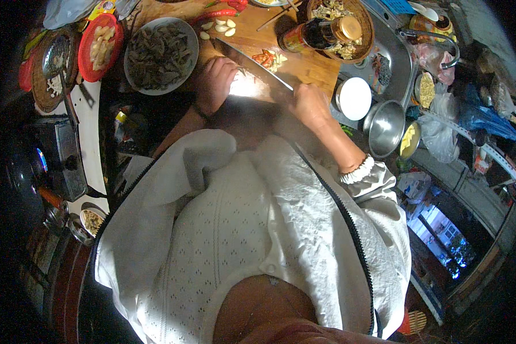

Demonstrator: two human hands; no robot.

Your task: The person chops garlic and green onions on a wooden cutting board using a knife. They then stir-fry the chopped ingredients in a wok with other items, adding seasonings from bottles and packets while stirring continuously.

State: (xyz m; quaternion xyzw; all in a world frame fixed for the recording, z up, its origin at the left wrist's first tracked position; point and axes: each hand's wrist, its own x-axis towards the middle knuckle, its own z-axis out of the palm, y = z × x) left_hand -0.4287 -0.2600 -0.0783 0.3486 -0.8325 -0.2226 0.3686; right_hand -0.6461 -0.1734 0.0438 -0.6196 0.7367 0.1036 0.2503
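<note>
My right hand [310, 105] is closed around the handle of a kitchen knife [258, 64], whose broad blade slants up and left over a wooden cutting board [322, 71]. My left hand [217, 81] rests at the board's near left, fingers together beside the blade; what lies beneath them is hidden. Chopped red chili and garlic [269, 59] form a small pile past the blade. Several peeled garlic cloves [220, 28] lie at the upper left of the board, near whole red chilies [219, 14]. Bright glare covers the board between my hands.
A bowl of raw shrimp [161, 56] and a red basket [81, 47] stand left. A dark sauce bottle [314, 34] stands before a wicker basket [370, 26]. Right are a white bowl [354, 99], a steel bowl [386, 129] and a sink [402, 56] with a faucet [451, 47].
</note>
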